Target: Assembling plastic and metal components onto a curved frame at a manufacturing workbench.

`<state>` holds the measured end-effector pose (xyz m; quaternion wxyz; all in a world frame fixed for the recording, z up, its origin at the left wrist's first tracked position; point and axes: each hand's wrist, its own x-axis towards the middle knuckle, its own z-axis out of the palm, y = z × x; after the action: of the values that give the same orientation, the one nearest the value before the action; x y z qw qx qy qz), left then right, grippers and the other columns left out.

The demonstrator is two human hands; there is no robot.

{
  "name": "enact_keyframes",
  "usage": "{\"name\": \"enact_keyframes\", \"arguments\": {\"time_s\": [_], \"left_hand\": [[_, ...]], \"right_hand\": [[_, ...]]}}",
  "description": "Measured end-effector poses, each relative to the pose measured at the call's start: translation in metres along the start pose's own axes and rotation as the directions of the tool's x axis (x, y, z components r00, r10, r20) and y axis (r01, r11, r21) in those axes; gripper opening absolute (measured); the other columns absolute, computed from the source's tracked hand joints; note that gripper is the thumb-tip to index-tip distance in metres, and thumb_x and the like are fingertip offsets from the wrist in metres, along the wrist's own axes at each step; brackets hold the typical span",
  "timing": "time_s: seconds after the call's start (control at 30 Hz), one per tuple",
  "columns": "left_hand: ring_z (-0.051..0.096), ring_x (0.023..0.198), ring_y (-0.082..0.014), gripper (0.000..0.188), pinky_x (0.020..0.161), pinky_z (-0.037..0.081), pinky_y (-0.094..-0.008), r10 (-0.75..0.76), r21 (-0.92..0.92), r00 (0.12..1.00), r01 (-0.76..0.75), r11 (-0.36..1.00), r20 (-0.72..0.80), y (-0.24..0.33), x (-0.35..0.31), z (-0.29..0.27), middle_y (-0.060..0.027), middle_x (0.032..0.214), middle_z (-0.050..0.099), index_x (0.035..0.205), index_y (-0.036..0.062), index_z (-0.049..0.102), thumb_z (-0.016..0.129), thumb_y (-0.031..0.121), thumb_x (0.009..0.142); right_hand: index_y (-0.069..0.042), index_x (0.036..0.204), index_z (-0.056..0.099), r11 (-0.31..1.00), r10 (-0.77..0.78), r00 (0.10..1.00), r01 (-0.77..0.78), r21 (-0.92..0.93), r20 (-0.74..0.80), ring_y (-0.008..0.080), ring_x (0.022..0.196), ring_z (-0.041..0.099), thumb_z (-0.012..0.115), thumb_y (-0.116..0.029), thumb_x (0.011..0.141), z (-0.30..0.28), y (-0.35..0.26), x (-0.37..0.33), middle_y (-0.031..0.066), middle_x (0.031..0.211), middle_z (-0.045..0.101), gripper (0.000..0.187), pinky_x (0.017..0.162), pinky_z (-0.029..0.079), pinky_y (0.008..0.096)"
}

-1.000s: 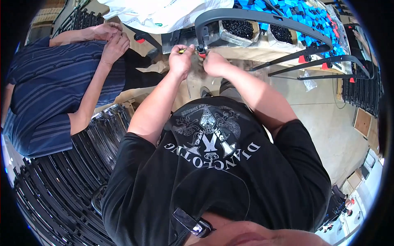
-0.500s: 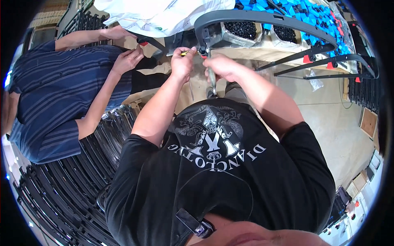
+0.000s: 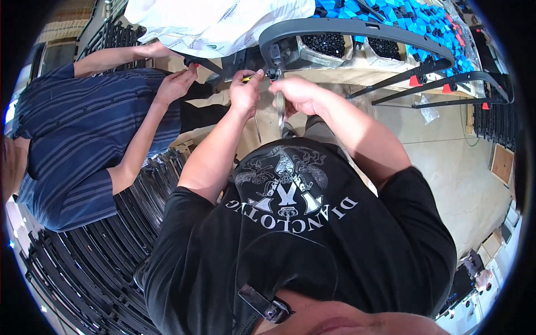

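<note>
A long curved dark grey plastic part point(image 3: 357, 28) arches over the bench in front of me. A small black fastener point(image 3: 273, 72) sits at its left end. My left hand point(image 3: 244, 94) is closed just left of the fastener on a small yellow-tipped tool point(image 3: 246, 79). My right hand point(image 3: 300, 95) is closed right beside it, fingertips pinched at the fastener. A thin grey piece point(image 3: 280, 114) hangs below my right hand; I cannot tell what it is.
A co-worker in a blue striped shirt point(image 3: 78, 139) stands at my left, one hand point(image 3: 176, 84) near mine. Boxes of small black parts point(image 3: 321, 44), blue pieces point(image 3: 413, 17), a white bag point(image 3: 212, 22), black strips with red clips point(image 3: 446, 84) and stacked black curved parts point(image 3: 84, 268) surround me.
Both my hands have shifted slightly left and up along the curved part's end. The co-worker's hands have moved apart, one coming nearer to my left hand.
</note>
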<state>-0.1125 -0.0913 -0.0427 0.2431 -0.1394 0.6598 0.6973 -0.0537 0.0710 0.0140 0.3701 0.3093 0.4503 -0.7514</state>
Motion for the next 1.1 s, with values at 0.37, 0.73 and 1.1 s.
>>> {"name": "enact_keyframes", "arguments": {"time_s": [0.37,0.73,1.1], "left_hand": [[0.041,0.044,-0.0087,0.024,0.039,0.028,-0.027,0.007,-0.009,1.0,-0.007,1.0,0.016,-0.006,0.005,0.001,0.001,0.067,0.054,0.097,0.0087,0.06,0.079,0.02,0.089],[0.038,0.044,-0.0055,0.024,0.038,0.026,-0.0245,0.012,0.033,0.999,-0.014,0.999,0.033,0.002,0.003,0.01,0.0021,0.068,0.053,0.1,0.0099,0.058,0.076,0.023,0.092],[0.042,0.047,-0.008,0.023,0.04,0.029,-0.0271,-0.023,0.034,1.0,0.023,0.999,0.004,0.003,-0.001,0.008,-0.0002,0.069,0.056,0.096,0.0088,0.06,0.078,0.021,0.089]], "right_hand": [[0.002,0.11,0.06,0.999,-0.038,0.998,0.038,-0.014,-0.051,0.0304,0.071,0.069,0.056,-0.019,0.093,-0.015,0.019,0.018,0.0198,0.093,0.069,0.028,0.056,0.055,0.0478],[0.007,0.107,0.06,0.429,-0.499,0.846,0.055,-0.902,-0.186,0.0336,0.07,0.069,0.053,-0.015,0.094,-0.008,0.03,0.036,0.0177,0.092,0.069,0.027,0.057,0.056,0.044],[0.005,0.107,0.06,0.352,-0.673,0.687,-0.03,-0.936,-0.275,0.0286,0.069,0.069,0.054,-0.018,0.093,-0.012,0.033,0.03,0.018,0.084,0.068,0.027,0.059,0.056,0.0455]]}}
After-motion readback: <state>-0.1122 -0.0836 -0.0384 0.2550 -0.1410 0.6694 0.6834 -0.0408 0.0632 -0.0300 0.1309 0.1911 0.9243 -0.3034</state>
